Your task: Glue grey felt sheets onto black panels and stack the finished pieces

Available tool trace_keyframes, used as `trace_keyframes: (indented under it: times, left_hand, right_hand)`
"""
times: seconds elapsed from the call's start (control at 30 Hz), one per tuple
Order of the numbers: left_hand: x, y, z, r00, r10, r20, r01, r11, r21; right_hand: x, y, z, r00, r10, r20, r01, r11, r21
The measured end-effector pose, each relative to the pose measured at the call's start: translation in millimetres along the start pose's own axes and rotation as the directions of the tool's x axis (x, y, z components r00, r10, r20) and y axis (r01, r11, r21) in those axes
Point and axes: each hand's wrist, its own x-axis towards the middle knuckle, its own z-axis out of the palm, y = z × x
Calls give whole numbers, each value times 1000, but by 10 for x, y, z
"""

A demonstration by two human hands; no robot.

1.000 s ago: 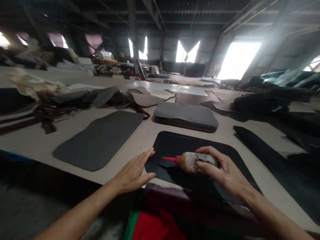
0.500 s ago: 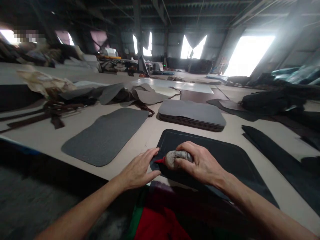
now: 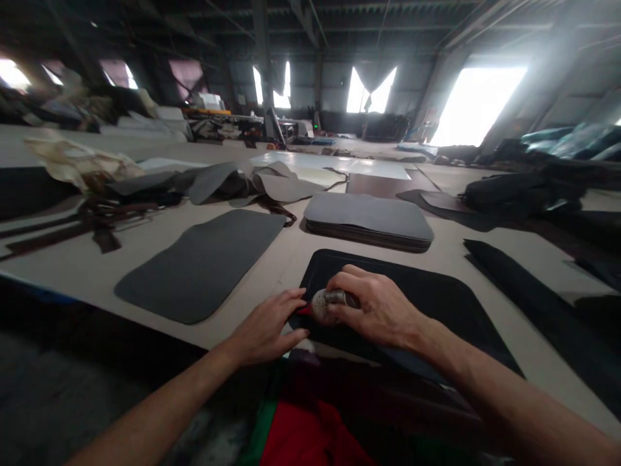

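A black mat-like panel [image 3: 427,298] with rounded corners lies on the table in front of me. In my right hand [image 3: 376,304] is a small, worn squeeze bottle [image 3: 321,307] with a red nozzle [image 3: 304,310]. The bottle is tipped on its side, and the nozzle points at the panel's near left corner. My left hand [image 3: 272,327] rests at that corner, thumb and fingers apart, holding nothing. Its fingertips are close beside the nozzle; whether the nozzle touches the panel I cannot tell.
A single grey panel [image 3: 204,265] lies to the left. Beyond the black panel stands a stack of grey panels [image 3: 369,217]. Folded black material [image 3: 528,304] is at the right, grey scraps [image 3: 262,181] farther back. The table's near edge [image 3: 160,329] runs below my left forearm.
My right hand and the bottle have shifted slightly left, toward the panel's corner. The left hand stays at the corner. The whole view has moved a little.
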Motion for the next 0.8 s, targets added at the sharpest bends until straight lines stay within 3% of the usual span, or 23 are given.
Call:
trace_keyframes:
  times: [0.23,0.43,0.63,0.8]
  left_hand:
    - [7,34,-19,1000,-13,11,12,999,36]
    - [6,24,-9,1000,5,-5,-5,1000,11]
    - [7,4,-4,1000,8,-9,-8,1000,30]
    - [-1,12,-6,1000,15,-15,-15,1000,4]
  right_hand:
    - [12,16,-169,999,32,39,-29,997,-65]
    - [55,-38,-78,1000,-24,18,25,999,-48]
    - [63,-11,-188,999,1,34,2,996,-90]
    - [105,-44,-122,999,-33,24,34,997,-65]
